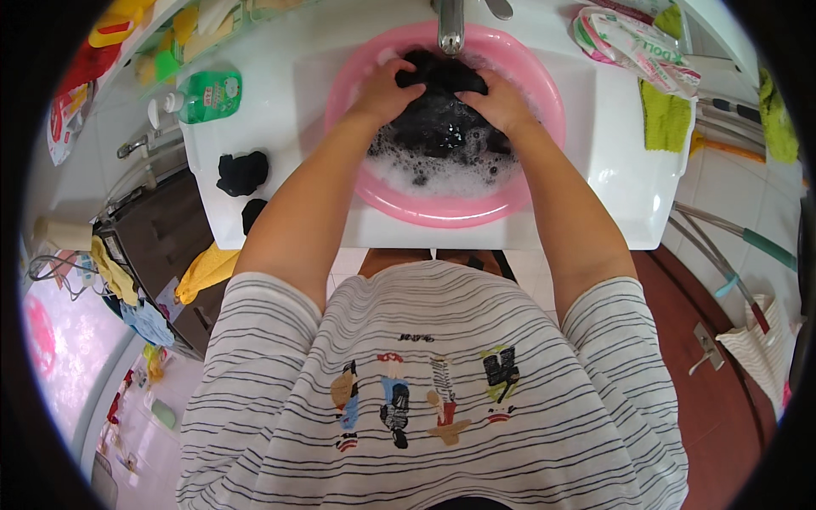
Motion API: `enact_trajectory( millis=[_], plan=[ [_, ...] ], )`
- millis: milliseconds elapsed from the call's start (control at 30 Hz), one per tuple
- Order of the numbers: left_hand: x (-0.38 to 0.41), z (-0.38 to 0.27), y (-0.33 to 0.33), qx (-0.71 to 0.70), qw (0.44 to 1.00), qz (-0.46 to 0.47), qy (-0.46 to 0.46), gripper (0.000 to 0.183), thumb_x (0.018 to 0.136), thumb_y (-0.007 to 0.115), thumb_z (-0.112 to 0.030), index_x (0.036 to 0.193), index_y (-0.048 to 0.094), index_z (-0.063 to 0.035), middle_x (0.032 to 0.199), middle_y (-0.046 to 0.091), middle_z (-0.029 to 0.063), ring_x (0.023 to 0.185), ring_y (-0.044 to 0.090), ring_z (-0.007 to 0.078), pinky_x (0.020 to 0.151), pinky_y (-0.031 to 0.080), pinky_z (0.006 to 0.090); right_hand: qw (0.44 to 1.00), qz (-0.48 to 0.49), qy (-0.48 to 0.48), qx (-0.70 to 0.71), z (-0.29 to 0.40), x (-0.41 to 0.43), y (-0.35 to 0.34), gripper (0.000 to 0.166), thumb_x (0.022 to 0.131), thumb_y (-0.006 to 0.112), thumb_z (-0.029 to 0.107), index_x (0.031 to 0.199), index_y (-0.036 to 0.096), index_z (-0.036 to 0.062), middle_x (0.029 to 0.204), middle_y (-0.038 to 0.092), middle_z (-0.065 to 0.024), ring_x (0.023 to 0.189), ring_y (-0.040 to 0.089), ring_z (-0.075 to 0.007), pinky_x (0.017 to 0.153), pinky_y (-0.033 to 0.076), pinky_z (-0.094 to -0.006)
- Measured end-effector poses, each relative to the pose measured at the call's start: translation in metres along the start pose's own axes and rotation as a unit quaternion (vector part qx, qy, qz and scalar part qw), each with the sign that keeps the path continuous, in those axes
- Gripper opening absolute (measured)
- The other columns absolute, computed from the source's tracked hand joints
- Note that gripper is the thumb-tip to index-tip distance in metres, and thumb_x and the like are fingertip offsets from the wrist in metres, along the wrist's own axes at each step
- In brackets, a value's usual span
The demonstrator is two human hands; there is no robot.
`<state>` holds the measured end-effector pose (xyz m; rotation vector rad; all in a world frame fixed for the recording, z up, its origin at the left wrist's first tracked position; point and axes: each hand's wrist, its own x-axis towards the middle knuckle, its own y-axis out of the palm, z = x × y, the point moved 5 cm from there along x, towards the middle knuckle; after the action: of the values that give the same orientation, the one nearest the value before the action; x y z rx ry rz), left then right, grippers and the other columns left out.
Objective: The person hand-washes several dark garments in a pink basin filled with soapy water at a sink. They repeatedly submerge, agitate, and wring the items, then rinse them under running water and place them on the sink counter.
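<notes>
A pink plastic basin (446, 220) sits in the white sink (625, 159), holding foamy water (440, 180). Dark wet cloth (440, 73) rises out of the suds under the faucet (451, 32). My left hand (387, 92) grips the left side of this cloth, thumb and fingers around its edge. On the opposite side my right hand (500, 102) pinches the same cloth near its right end. More dark fabric lies partly sunk below both hands, so its full shape is hidden.
Left on the counter are a green pump bottle (213, 95) and a crumpled black cloth (243, 173), with another black piece partly behind my left forearm. To the right lie a plastic package (637, 48) and a green cloth (664, 118) over the edge.
</notes>
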<state>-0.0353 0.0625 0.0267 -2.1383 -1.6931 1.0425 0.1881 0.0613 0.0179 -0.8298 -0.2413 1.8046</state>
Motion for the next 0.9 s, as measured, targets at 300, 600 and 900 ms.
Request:
enact_trajectory(
  millis=[300,600,900],
  plan=[
    [-0.007,0.027,0.040,0.069,0.978,0.197,0.000,0.052,0.081,0.077,-0.033,0.122,0.063,-0.0055,0.124,0.065,0.0168,0.117,0.061,0.0328,0.102,0.047,0.0409,0.989,0.140,-0.001,-0.048,-0.011,-0.040,0.020,0.049,0.073,0.075,0.031,0.116,0.068,0.0069,0.119,0.065,-0.0217,0.109,0.063,-0.0382,0.096,0.049,-0.0407],
    [-0.040,0.016,0.049,0.184,0.957,0.225,-0.010,0.055,0.086,0.071,-0.029,0.130,0.054,-0.0016,0.131,0.059,0.0231,0.123,0.056,0.0379,0.102,0.044,0.0424,0.982,0.146,0.023,-0.114,-0.017,-0.059,0.030,0.045,0.075,0.074,0.028,0.116,0.069,0.0095,0.125,0.061,-0.0202,0.114,0.060,-0.0379,0.100,0.048,-0.0429],
    [-0.071,-0.005,0.044,0.217,0.941,0.250,-0.076,0.052,0.088,0.066,-0.026,0.136,0.049,-0.0107,0.122,0.064,0.0213,0.116,0.060,0.0390,0.098,0.047,0.0446,0.977,0.108,-0.050,-0.175,-0.037,-0.067,0.045,0.051,0.077,0.071,0.017,0.125,0.062,0.0008,0.123,0.060,-0.0248,0.118,0.057,-0.0405,0.103,0.045,-0.0444]
  ],
)
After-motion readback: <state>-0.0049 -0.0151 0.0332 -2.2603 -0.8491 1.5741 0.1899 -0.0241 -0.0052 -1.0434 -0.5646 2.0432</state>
